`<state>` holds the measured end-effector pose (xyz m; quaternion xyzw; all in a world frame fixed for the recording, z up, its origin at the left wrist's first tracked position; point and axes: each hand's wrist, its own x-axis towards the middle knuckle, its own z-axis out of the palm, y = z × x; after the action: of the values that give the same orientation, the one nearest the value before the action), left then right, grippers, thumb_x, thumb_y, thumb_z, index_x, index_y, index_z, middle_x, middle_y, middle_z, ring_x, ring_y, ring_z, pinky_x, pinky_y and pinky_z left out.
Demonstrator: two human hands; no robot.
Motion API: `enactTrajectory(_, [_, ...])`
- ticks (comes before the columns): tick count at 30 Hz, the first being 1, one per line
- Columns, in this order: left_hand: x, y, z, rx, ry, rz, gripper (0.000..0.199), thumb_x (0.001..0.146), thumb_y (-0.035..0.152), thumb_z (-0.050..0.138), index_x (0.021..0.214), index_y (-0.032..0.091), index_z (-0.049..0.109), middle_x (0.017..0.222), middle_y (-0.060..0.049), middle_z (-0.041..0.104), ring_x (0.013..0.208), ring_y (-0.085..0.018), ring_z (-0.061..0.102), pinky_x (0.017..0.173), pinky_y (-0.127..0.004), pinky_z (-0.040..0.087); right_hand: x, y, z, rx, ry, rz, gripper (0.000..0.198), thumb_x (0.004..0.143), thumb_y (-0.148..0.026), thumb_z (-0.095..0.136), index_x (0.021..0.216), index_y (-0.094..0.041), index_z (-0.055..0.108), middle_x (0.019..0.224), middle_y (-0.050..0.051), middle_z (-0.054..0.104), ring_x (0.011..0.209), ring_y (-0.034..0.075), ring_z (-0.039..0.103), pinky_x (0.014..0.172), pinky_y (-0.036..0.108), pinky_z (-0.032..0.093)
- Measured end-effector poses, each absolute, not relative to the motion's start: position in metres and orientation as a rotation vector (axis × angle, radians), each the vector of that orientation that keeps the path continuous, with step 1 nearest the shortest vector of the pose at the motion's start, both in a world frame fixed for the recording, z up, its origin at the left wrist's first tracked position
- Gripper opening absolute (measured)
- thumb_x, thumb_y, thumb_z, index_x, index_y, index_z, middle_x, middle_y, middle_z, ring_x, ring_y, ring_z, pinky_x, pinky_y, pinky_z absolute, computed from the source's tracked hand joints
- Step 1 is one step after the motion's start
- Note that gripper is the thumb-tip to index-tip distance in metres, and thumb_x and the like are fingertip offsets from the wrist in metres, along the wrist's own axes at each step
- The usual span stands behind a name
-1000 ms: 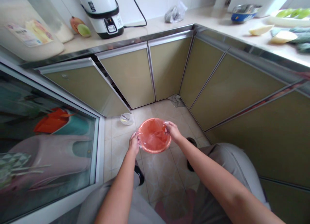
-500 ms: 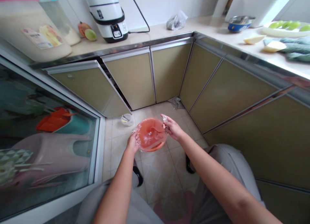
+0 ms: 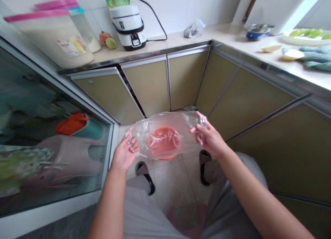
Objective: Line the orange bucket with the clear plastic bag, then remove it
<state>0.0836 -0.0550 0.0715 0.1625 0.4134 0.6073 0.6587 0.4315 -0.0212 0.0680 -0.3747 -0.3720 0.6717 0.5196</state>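
Note:
A clear plastic bag (image 3: pixel 144 132) is stretched out sideways between my two hands. My left hand (image 3: pixel 125 150) grips its left edge with curled fingers. Its right edge is pinched in my right hand (image 3: pixel 207 134), thumb and fingers closed on the film. Below and behind the bag, an orange-red basin (image 3: pixel 165 142) stands on the tiled floor and shows through the film. What the basin holds, if anything, I cannot make out through the plastic.
Cabinets (image 3: pixel 144 84) close in the corner, one door ajar at left. A glass door (image 3: pixel 51 135) stands on the left. On the counter are a rice cooker (image 3: pixel 130 29), storage containers (image 3: pixel 57 39), a metal bowl (image 3: pixel 258 31) and a plate of green fruit (image 3: pixel 307 35).
My hands have moved apart, the left one leftward and the right one rightward. The plastic bag between them has spread wide over the basin. The view has shifted slightly.

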Motion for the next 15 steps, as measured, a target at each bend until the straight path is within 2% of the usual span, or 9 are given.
enactTrajectory(7, [0.098, -0.167, 0.134, 0.36, 1.067, 1.323, 0.06, 0.086, 0.027, 0.073, 0.142, 0.043, 0.06, 0.073, 0.002, 0.043, 0.052, -0.01, 0.034, 0.043, -0.02, 0.037, 0.472, -0.123, 0.108, -1.104, -0.849, 1.653, 0.104, 0.084, -0.049, 0.082, 0.168, -0.036, 0.022, 0.089, 0.004, 0.079, 0.039, 0.012, 0.052, 0.036, 0.024, 0.042])
enactTrajectory(15, [0.093, -0.241, 0.141, 0.265, 1.174, 1.225, 0.067, 0.083, 0.031, 0.073, 0.145, 0.051, 0.057, 0.072, -0.001, 0.042, 0.051, -0.013, 0.029, 0.041, -0.025, 0.032, 0.498, -0.214, 0.115, -1.35, -0.765, 1.672, 0.093, 0.085, -0.059, 0.078, 0.165, -0.035, 0.036, 0.091, 0.011, 0.079, 0.039, 0.018, 0.057, 0.035, 0.032, 0.048])
